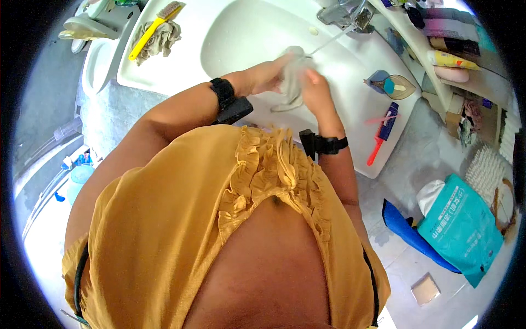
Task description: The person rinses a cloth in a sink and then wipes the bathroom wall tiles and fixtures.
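A pale grey cloth (293, 82) is held between my two hands over the front of the white sink (241, 33), under a thin stream of water from the chrome faucet (345, 15). My left hand (271, 75) closes on the cloth's left side. On its right side, my right hand (315, 88) grips it, fingers curled and a little blurred. One end of the cloth droops toward the sink's front edge. A dark band with a small black box circles each of my wrists.
On the sink's left ledge, a yellow-handled brush (156, 30) rests across a crumpled grey rag (161, 44). A red-handled comb (382, 134) and a leaf-shaped soap dish (399, 86) lie on the right ledge. A teal pouch (460, 230) stands at the lower right; a shelf (413, 46) holds tubes.
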The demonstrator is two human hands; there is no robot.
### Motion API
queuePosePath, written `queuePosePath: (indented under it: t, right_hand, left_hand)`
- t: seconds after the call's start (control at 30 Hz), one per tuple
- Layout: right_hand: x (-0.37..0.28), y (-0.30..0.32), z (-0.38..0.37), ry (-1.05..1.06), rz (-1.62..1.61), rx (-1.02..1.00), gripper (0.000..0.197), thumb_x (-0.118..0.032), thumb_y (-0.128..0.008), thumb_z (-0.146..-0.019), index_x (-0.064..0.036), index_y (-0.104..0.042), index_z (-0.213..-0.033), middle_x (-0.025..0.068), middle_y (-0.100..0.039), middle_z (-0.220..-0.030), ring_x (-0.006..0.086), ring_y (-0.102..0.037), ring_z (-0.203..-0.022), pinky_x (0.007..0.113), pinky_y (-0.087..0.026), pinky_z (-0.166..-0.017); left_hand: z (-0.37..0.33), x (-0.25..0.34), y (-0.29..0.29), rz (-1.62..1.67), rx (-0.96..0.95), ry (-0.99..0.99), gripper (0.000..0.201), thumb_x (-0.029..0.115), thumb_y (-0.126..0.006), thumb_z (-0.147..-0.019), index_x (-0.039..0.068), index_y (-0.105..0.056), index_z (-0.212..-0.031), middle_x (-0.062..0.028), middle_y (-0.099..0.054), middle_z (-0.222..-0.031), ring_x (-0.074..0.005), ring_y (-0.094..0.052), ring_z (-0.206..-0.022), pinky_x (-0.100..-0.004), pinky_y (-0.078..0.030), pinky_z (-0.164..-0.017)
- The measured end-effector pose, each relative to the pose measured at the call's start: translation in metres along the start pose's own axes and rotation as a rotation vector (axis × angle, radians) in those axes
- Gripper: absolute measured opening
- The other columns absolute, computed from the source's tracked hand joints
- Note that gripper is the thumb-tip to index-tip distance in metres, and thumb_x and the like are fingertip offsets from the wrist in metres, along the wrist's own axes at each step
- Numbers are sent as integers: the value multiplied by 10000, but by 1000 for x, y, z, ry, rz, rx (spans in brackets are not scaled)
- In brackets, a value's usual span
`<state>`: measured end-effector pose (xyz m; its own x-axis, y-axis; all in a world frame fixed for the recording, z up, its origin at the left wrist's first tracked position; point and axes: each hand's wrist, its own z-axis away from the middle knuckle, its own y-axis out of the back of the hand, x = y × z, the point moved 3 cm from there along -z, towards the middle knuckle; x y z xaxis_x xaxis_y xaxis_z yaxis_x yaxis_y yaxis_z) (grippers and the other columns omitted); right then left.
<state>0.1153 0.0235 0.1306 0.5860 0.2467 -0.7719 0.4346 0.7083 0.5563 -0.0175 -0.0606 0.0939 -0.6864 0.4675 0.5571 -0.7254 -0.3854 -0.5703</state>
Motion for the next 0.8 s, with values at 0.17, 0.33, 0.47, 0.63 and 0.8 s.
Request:
queuePosePath:
  t: [0.17, 0.33, 0.47, 0.63, 0.8]
  right_hand:
    - [-2, 7, 8, -110, -233, 135, 393, -298, -517, -1000, 55, -649, -1112, 113, -692, -1025, 215, -635, -939, 353, -492, -845]
    - [23, 45, 2, -166, -630, 469, 398, -290, -503, -1007, 61, -637, -1138, 117, -682, -1059, 185, -628, -952, 322, -482, -857]
    - [14, 61, -3, -73, -443, 451, 412, -305, -519, -999, 45, -637, -1183, 130, -694, -1051, 189, -633, -942, 323, -483, -857]
    - [-36, 40, 0, 35, -76, 291, 356, -291, -524, -990, 13, -643, -1134, 185, -695, -965, 265, -653, -882, 354, -495, -811]
    - [-61, -17, 30, 221, 202, -98, 356, -283, -552, -963, -27, -622, -1200, 201, -671, -1042, 355, -641, -975, 409, -496, -876]
  left_hand:
    - [-10, -2, 4, -185, -62, -103, 648, 561, -473, -985, -24, -565, -1248, -110, -663, -1047, -165, -625, -859, -288, -504, -807]
    - [1, -5, 19, -245, -65, 13, 598, 516, -504, -986, -26, -563, -1233, -111, -671, -1045, -170, -653, -810, -275, -542, -776]
    - [-3, -14, 43, -581, 120, 215, 528, 424, -521, -993, -33, -542, -1258, -103, -648, -1153, -169, -624, -961, -319, -536, -842]
    - [-42, -28, 56, -475, 253, -239, 412, 316, -561, -974, -17, -565, -1216, -98, -624, -1174, -179, -571, -1081, -349, -531, -856]
    - [-31, -4, 15, 251, -123, -90, 470, 382, -486, -993, 15, -558, -1276, -168, -601, -1251, -305, -595, -1119, -443, -515, -950]
